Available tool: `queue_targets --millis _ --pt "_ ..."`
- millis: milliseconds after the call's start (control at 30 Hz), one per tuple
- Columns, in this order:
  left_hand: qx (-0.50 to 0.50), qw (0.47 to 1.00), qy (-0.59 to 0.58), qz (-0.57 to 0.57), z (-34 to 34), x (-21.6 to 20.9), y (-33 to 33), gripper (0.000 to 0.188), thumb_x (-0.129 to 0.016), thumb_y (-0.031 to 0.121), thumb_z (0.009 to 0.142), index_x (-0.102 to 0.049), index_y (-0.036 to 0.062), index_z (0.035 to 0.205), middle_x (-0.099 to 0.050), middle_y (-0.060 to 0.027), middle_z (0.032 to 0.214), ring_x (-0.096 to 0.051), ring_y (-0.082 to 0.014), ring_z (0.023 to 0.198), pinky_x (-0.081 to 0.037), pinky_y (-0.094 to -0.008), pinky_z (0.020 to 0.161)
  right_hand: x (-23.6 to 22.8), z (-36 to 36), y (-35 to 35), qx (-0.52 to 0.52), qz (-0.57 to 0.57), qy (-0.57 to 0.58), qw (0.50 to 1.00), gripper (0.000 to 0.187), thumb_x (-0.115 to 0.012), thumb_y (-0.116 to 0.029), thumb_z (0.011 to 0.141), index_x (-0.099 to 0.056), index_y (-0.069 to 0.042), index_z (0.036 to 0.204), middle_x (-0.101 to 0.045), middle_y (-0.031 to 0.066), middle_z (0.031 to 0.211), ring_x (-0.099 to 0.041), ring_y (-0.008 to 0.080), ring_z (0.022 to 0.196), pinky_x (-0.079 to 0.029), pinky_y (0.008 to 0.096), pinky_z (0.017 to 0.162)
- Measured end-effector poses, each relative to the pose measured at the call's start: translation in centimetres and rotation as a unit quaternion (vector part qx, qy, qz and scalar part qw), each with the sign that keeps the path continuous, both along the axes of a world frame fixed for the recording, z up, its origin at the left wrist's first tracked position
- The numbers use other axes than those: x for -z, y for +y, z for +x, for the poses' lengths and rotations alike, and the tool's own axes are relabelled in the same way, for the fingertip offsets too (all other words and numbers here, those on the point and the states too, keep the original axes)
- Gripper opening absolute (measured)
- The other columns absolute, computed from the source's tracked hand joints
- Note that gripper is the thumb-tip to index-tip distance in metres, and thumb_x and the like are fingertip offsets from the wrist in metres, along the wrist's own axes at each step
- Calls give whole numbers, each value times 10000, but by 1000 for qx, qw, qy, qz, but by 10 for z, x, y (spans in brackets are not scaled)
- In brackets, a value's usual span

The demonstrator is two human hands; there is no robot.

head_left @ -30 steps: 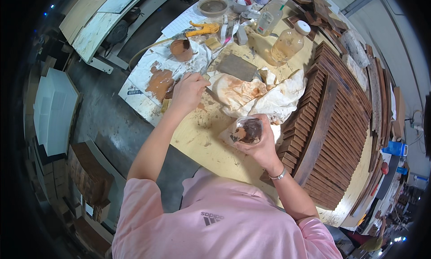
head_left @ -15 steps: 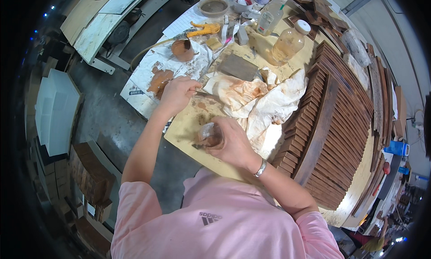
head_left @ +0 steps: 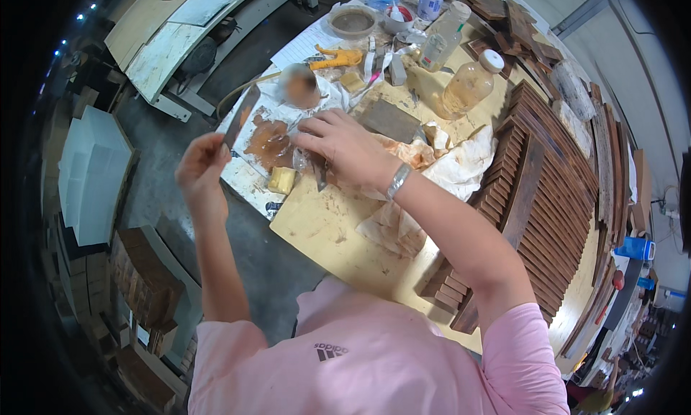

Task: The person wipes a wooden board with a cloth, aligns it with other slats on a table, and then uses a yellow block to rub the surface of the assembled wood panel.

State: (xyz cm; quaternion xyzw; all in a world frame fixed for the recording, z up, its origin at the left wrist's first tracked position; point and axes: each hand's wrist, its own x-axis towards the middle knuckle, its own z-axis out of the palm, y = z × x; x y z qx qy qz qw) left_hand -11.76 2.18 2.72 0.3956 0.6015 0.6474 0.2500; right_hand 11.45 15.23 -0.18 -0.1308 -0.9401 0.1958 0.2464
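Observation:
My left hand [head_left: 204, 167] pinches a thin, flat scraper blade [head_left: 241, 118] with brown smears, raised off the table's left edge. My right hand [head_left: 344, 145] curls over a clear plastic cup [head_left: 301, 160], mostly hidden beneath the fingers, beside a patch of reddish-brown paste [head_left: 270, 143] on a white sheet. A small dark flat piece [head_left: 321, 179] shows under that hand. Close by lies a yellow sponge block [head_left: 281, 179]. Beyond the paste stands another cup [head_left: 299, 87], brown inside and blurred. A stained white cloth [head_left: 461, 163] lies partly behind my right forearm.
Rows of dark wooden slats [head_left: 551, 199] cover the table's right side, with a loose strip on top. A lidded jar [head_left: 471, 84], a clear bottle [head_left: 443, 41], an orange-yellow tool [head_left: 337, 57] and a grey block [head_left: 389, 120] stand or lie farther back.
My right hand has moved with the cup from the near table edge to the paste. My left hand has swung left and up, bringing the blade and the near sponge into sight.

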Motion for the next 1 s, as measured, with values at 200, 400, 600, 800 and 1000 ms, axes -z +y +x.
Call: queue_targets --millis 200,400,600,800,1000 --pt "15 996 -71 -58 19 30 -36 193 -664 -46 892 -685 -36 1084 -694 -47 948 -621 -96 832 -484 -236 770 30 -19 39 -10 106 -94 990 489 -653 -11 747 -572 -154 1207 -591 32 1272 -536 271 1199 -396 416 1082" --pt "53 982 -158 -84 44 56 -41 187 -664 -40 894 -679 -45 1080 -708 -68 979 -629 -99 840 -490 -231 780 41 15 54 16 111 -121 986 553 -596 -45 835 -531 -195 1363 -533 67 1435 -538 272 1273 -386 443 1119" --pt "93 974 -193 -77 69 57 -25 182 -646 -48 909 -674 -36 1089 -696 -51 974 -614 -86 847 -493 -239 773 21 50 49 91 41 -53 994 588 -638 29 762 -583 -123 1327 -599 111 1320 -563 307 1212 -440 405 1058" --pt "130 937 -305 -106 97 57 -25 177 -630 11 937 -660 8 1111 -677 -32 969 -613 -113 822 -507 -288 770 6 142 18 294 -111 -50 948 360 -699 -41 745 -697 -34 1104 -650 147 1003 -608 348 968 -514 429 865" --pt "156 868 -439 -174 138 72 -30 191 -644 45 941 -647 24 1131 -657 -24 934 -630 -129 784 -535 -310 783 10 170 -27 302 -127 -53 943 292 -717 -34 743 -735 -18 1034 -660 137 960 -617 340 949 -517 414 869"
